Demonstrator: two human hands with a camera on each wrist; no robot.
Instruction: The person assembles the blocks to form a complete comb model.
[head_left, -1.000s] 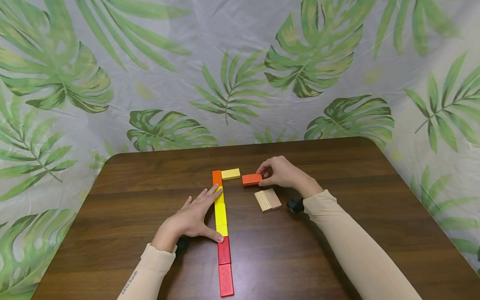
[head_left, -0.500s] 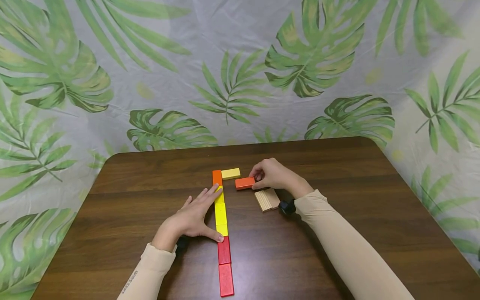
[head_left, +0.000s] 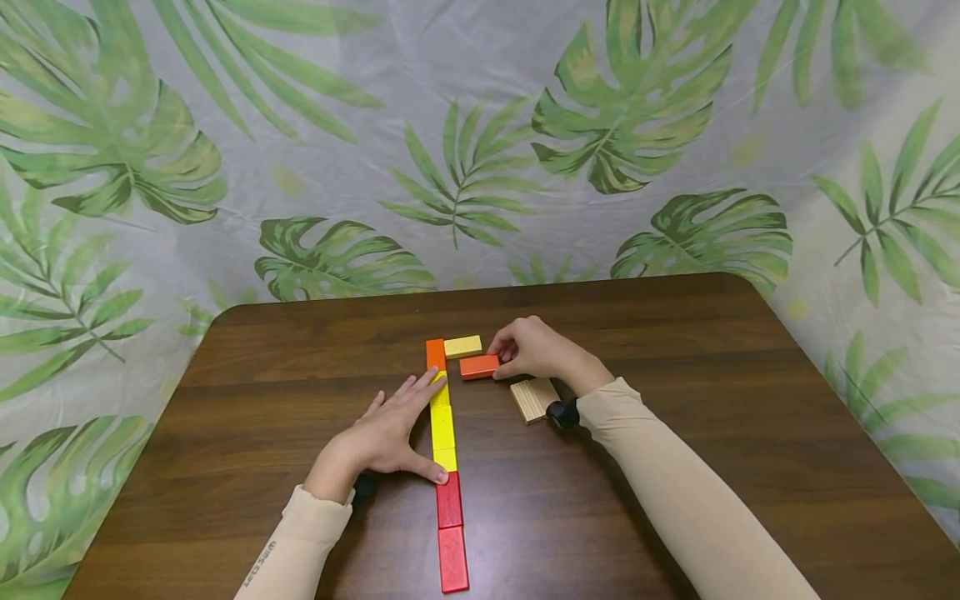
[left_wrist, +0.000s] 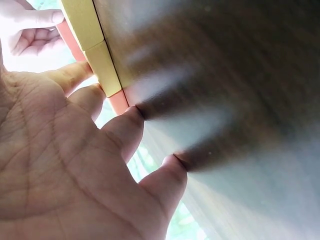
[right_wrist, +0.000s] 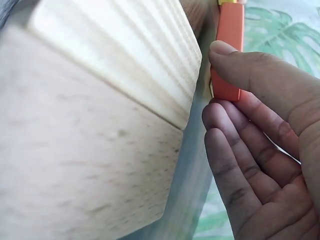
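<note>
In the head view, my left hand lies spread along a straight row of flat blocks, its thumb and fingertips touching the row's left side. That row has an orange block at the far end, yellow blocks in the middle and two red blocks nearest me. My right hand pinches another orange block by its right end, thumb in front; the right wrist view also has this red-orange block under the thumb. A pale yellow block juts right from the row's far end, just behind the held block.
Plain wooden pieces, one grooved, lie side by side below my right hand, partly covered by its wrist camera. The brown table ends at a leaf-patterned cloth behind it.
My right hand has carried the orange block leftward and slightly nearer me, close to the row and the pale yellow block. The left hand has stayed in place.
</note>
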